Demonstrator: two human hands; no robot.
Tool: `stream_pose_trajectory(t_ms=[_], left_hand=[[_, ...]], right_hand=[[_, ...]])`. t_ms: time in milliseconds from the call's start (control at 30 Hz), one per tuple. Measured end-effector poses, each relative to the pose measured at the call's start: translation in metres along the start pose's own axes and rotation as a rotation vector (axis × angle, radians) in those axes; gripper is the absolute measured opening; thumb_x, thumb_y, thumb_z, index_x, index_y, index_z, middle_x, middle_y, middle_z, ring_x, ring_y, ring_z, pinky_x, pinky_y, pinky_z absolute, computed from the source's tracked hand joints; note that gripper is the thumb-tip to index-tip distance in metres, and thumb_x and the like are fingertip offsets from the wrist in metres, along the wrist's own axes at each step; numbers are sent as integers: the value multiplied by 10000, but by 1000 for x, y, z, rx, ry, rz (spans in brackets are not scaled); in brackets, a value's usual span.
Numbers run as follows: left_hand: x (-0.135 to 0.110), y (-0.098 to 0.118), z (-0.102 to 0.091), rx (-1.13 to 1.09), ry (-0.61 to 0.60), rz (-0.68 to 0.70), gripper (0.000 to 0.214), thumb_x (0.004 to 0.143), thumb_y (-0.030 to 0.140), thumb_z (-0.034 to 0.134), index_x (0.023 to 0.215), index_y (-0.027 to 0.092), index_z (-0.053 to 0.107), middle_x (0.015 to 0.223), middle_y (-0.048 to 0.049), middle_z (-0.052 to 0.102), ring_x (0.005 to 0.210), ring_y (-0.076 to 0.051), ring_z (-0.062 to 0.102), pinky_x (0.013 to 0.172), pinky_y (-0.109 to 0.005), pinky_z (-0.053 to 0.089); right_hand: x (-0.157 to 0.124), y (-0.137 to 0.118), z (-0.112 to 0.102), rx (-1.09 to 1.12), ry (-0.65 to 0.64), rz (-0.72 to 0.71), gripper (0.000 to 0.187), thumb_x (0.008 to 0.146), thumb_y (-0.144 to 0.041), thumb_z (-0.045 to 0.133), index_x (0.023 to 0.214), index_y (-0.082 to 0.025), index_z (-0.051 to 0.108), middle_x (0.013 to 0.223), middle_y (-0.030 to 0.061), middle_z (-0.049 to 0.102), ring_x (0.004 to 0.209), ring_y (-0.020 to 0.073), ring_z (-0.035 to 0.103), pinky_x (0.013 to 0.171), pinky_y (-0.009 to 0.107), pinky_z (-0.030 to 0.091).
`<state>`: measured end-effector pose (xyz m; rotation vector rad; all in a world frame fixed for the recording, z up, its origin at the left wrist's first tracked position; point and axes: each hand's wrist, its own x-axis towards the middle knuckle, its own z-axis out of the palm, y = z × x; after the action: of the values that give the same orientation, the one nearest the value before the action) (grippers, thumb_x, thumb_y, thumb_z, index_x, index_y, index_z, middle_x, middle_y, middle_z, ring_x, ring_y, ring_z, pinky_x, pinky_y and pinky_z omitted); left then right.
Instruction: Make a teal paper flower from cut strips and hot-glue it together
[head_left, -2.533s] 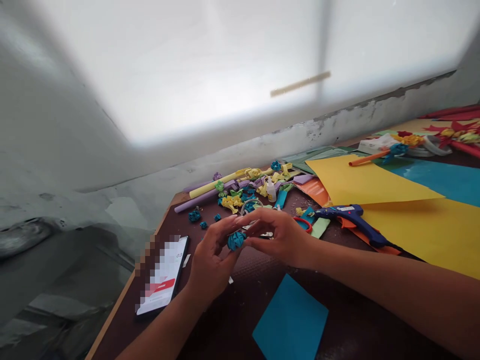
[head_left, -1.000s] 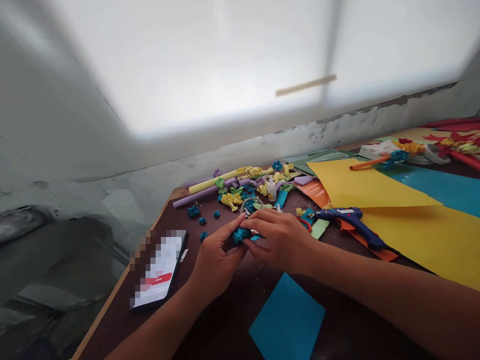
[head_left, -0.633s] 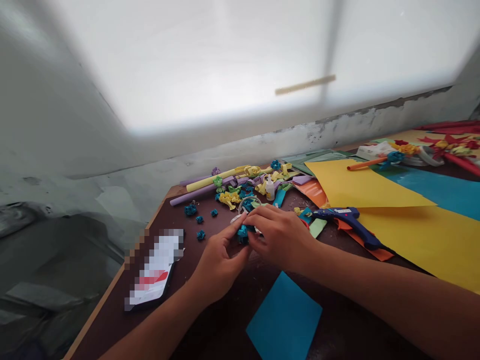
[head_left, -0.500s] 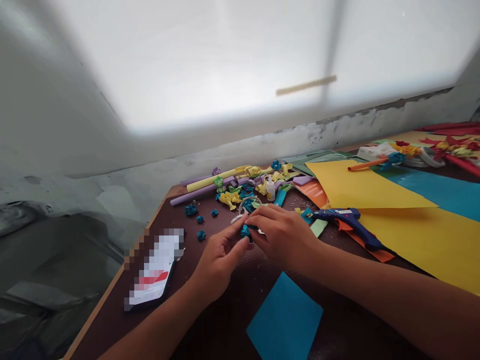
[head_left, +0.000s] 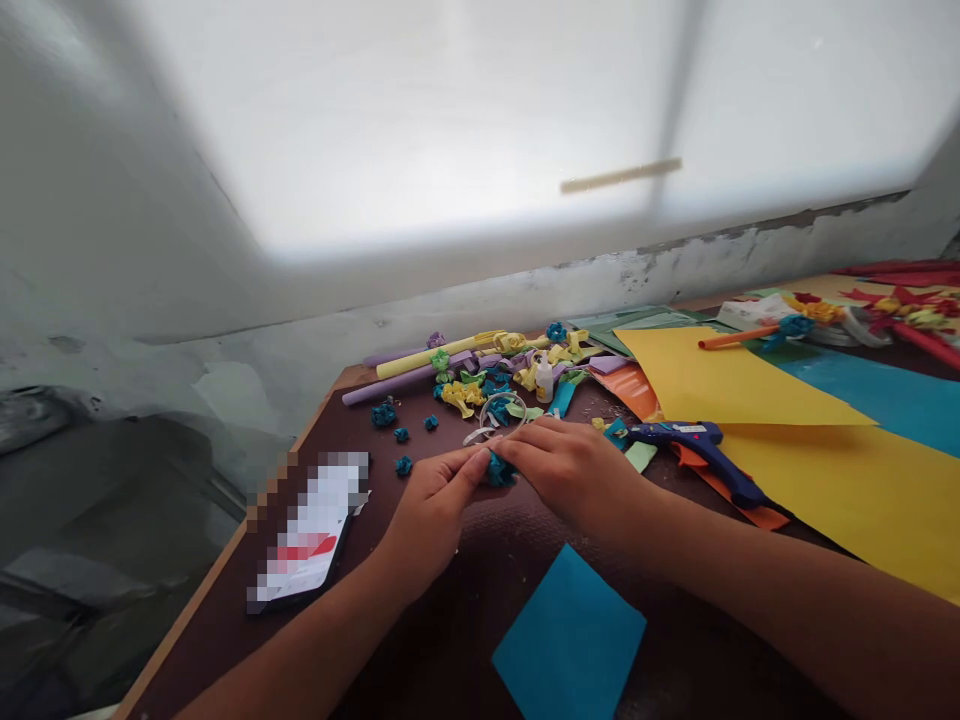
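Between my two hands is a small blue paper flower [head_left: 499,470], held over the dark table. My left hand [head_left: 442,495] pinches it from the left with thumb and fingertips. From the right, the closed fingers of my right hand [head_left: 566,465] press on its top and side, hiding part of it. Just behind my fingers lies a clear ring-shaped roll [head_left: 504,410]. A blue square of paper [head_left: 570,635] rests on the table nearer to me. Several small blue paper flowers [head_left: 403,466] sit to the left of my hands.
A phone [head_left: 311,530] lies at the left. Rolled paper tubes [head_left: 397,385], yellow curled strips [head_left: 461,398] and a small glue bottle [head_left: 544,380] are behind my hands. At the right are a blue glue gun [head_left: 697,445] and yellow paper sheets [head_left: 847,490].
My fingers have closed further round the blue paper flower, and more of it shows below them. The left thumb has moved up onto it. The view has shifted slightly.
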<state>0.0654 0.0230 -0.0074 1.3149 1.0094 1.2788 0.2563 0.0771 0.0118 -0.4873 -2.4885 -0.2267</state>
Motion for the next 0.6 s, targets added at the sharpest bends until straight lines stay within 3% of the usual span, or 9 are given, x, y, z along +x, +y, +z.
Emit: stream_pose_trajectory(t_ms=[233, 433, 600], left_hand=[[1, -1, -1, 73, -9, -37, 386, 951, 465, 662, 1064, 129, 815, 1108, -112, 780, 1091, -292, 676, 959, -391, 553], [0, -3, -2, -36, -60, -80, 349, 928, 440, 703, 1046, 132, 817, 1032, -113, 780, 1047, -277, 693, 962, -413, 565], [2, -5, -5, -87, -57, -66, 350, 905, 420, 737, 1130, 161, 807, 1166, -123, 775, 1134, -296, 689, 999, -427, 566]], right_hand=[[3, -2, -4, 6, -146, 20, 164, 946, -31, 603, 1072, -104, 680, 980, 112, 708, 939, 249, 648, 797, 356, 519], [4, 1, 0, -66, -66, -21, 104, 978, -68, 574, 997, -108, 668, 942, 107, 687, 880, 237, 609, 748, 344, 493], [1, 3, -2, -68, -19, -92, 162, 988, -80, 564, 1118, -99, 659, 979, 114, 701, 902, 239, 620, 753, 349, 516]])
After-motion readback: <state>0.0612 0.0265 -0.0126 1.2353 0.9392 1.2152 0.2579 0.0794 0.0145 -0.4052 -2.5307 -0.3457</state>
